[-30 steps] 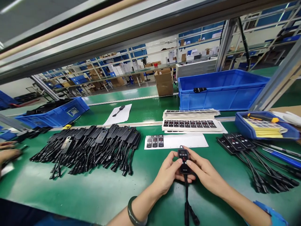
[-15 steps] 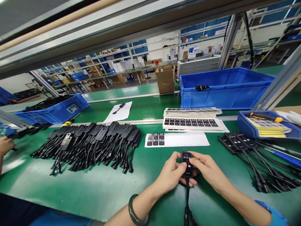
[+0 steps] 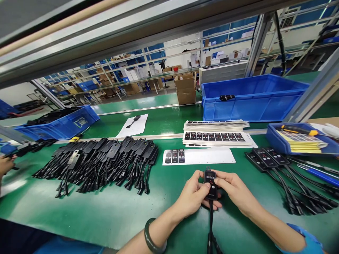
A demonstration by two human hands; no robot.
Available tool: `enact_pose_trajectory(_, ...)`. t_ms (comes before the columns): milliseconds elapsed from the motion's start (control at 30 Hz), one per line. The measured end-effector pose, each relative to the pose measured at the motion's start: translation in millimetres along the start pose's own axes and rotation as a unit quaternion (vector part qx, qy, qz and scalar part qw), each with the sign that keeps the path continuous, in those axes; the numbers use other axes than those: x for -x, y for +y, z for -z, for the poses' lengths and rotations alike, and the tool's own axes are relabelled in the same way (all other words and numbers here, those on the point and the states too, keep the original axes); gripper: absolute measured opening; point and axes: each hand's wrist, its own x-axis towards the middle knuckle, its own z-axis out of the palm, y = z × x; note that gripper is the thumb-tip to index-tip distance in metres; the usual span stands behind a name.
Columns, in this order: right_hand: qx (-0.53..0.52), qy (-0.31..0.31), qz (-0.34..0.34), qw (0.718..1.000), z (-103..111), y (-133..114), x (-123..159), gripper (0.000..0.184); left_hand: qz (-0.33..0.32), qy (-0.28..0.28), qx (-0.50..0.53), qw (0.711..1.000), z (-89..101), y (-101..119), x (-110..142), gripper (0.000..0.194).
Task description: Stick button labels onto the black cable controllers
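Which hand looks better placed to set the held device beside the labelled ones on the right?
Probably the right hand. Both it and the left hand hold the black device, but the labelled devices lie rightward on the green bench, nearer the right hand.

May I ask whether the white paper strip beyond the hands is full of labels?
Partly filled: the strip shows three black rectangular labels at left, bare white elsewhere.
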Motion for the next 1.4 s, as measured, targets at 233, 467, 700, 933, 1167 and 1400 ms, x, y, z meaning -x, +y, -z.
enact_pose_trajectory(233,0.007,0.004,0.0,1.0,-0.9,-0.2,0.1,0.03,0.002,-0.002,0.01,1.0,0.4,-0.5,-0.6,0.037)
enact_pose_trajectory(467,0.0,0.004,-0.003,1.0,-0.8,-1.1,0.3,0.03,-0.002,-0.006,0.008,1.0,0.7,-2.8,-1.7,0.038)
enact_pose_trajectory(700,0.016,0.01,-0.003,1.0,-0.8,-2.1,0.9,0.031,-0.005,-0.005,0.012,1.0,1.7,-3.4,-0.6,0.038)
enact_pose_trajectory(933,0.02,0.009,0.001,1.0,-0.4,-0.6,-0.1,0.032,-0.002,-0.004,0.01,1.0,1.5,-2.8,-1.0,0.039)
enact_pose_trajectory(1167,-0.01,-0.025,-0.005,1.0,-2.7,-1.7,0.5,0.044,0.001,0.001,0.029,1.0,1.3,0.2,-1.0,0.041)
enact_pose_trajectory(1400,0.088,-0.009,0.023,0.996,-3.4,-2.2,1.5,0.046,0.001,-0.009,-0.002,1.0,0.3,1.0,-0.9,0.045)
